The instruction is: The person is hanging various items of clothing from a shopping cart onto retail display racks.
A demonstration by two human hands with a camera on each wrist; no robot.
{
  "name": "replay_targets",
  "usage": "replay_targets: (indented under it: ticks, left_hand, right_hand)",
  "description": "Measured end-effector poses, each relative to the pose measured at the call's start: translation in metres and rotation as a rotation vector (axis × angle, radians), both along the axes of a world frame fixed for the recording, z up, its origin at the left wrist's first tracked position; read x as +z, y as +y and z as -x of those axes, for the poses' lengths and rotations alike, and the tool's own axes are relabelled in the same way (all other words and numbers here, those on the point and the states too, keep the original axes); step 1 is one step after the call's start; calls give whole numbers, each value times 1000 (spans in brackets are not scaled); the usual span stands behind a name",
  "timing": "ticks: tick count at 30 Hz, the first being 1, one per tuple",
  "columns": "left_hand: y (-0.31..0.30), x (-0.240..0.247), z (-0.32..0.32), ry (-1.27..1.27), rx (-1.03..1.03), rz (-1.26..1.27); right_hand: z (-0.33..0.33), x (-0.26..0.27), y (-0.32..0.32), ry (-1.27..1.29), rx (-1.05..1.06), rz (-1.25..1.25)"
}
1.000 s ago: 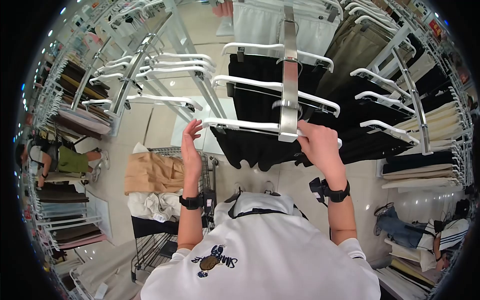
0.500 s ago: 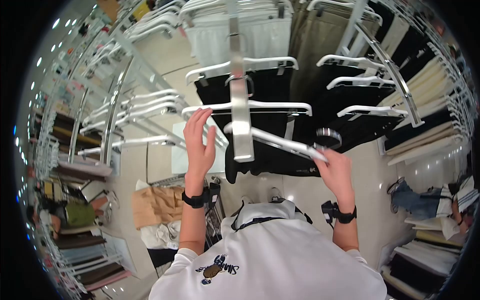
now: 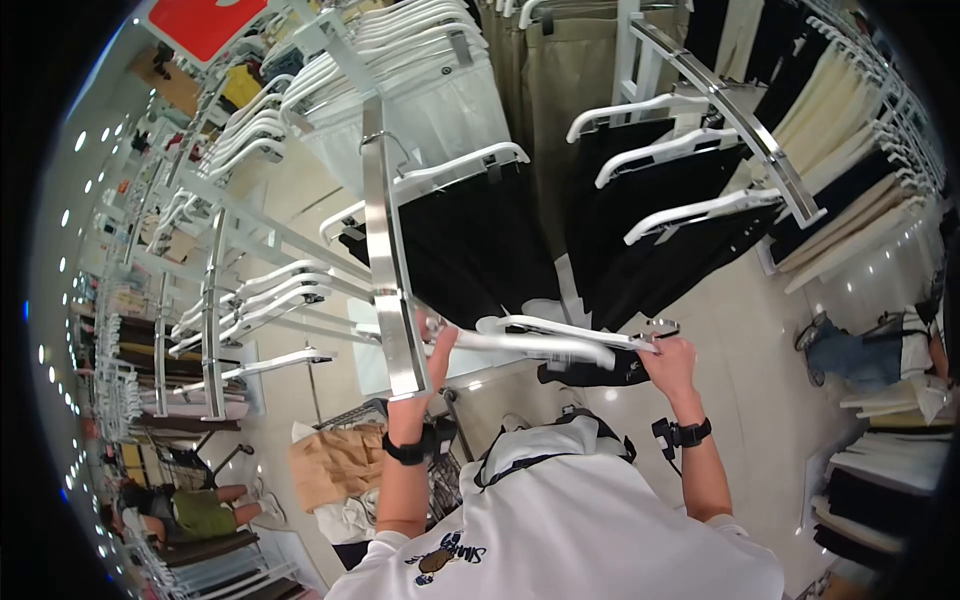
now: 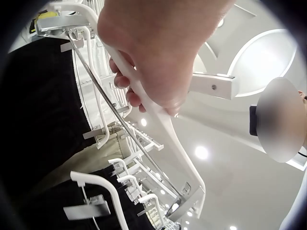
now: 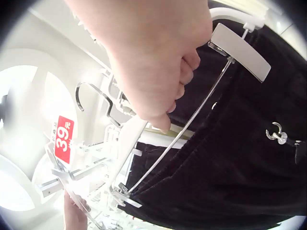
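Observation:
My right hand [image 3: 672, 365] grips a white hanger [image 5: 129, 143] off the rail, its metal hook pointing up. Black trousers [image 5: 230, 153] hang from this hanger by metal clips. My left hand [image 3: 432, 365], partly behind the end of the rail [image 3: 385, 290], has its fingers curled round a second white hanger [image 4: 160, 117]. A thin metal bar and clips run along that hanger; its lower clip [image 4: 187, 199] shows no cloth in it. In the head view the two hangers lie close together, the left one blurred.
More black trousers [image 3: 470, 240] hang on the rail ahead, with white trousers [image 3: 430, 115] behind. Side rails with white hangers [image 3: 700, 210] stand left and right. A cart bearing a tan garment [image 3: 335, 465] is at my left. Other people [image 3: 860, 350] stand at both sides. A red price sign [image 5: 64, 139] shows.
My right hand has drawn its hanger off the rail end and towards my body. My left hand, raised with straight fingers before, now grips a hanger. The head view has shifted right.

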State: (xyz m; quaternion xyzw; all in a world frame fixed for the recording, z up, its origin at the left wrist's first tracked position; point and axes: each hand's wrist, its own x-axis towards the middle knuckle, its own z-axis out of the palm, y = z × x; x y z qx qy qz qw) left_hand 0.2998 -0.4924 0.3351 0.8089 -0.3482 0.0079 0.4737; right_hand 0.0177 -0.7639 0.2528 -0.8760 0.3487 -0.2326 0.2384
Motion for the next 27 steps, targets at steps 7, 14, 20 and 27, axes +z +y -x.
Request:
replay_targets:
  ticks: [7, 14, 20, 27]
  left_hand:
    - [32, 13, 32, -134, -17, -4]
    - [33, 51, 46, -386, -88, -118]
    - [36, 44, 59, -414, 68, -156]
    - [54, 43, 57, -433, 227, -87]
  right_hand:
    - [-104, 72, -14, -72, 365, -17]
    - [-186, 164, -4, -56, 750, 34]
    - [-246, 189, 8, -12, 834, 100]
    - [-295, 159, 4, 54, 955, -33]
